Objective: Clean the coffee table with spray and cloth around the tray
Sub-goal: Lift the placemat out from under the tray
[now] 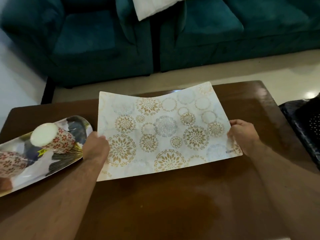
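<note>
Fingers of both hands, left hand [96,148] and right hand [243,134], pinch the side edges of the patterned mat [166,134], which sags over the table [173,205]. Keeping it level and taut should stop it brushing the tray [57,168] just beside its left edge.

Counts, as seen:

1 brown wooden coffee table [173,205].

1 white rectangular placemat w/ gold and grey floral circles [164,132], "KUBER" printed at one corner.

2 bare hands on it: left hand [96,146], right hand [243,134], 1 per short edge.

1 long oval tray w/ a grey, white and gold print [57,163] at table's left side.

2 upturned cups w/ red flower pattern on the tray: 1 w/ its white base showing [53,137], 1 cut off by the frame edge [12,161].

2 teal velvet sofa seats [86,40] [225,37] across the floor.

1 white cushion [155,6] btwn them.

1 dark shiny object [304,125] at right edge, can't tell what.
</note>
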